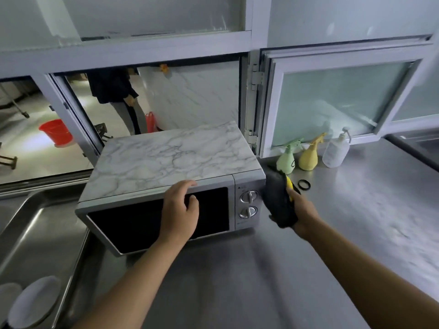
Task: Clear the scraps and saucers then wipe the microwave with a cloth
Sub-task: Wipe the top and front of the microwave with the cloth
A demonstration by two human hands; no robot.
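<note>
The left hand (181,210) lies on the top front edge of the silver microwave with a marble-pattern top (171,176), its fingers (188,184) loosely curled over the edge and the thumb against the dark door glass. The right hand (300,213) grips a dark cloth with a yellow side (279,203), fingers closed around it; the cloth seems to touch the right side of the microwave, near the two knobs. White round saucers (33,300) lie in the steel sink (35,214) at the left.
</note>
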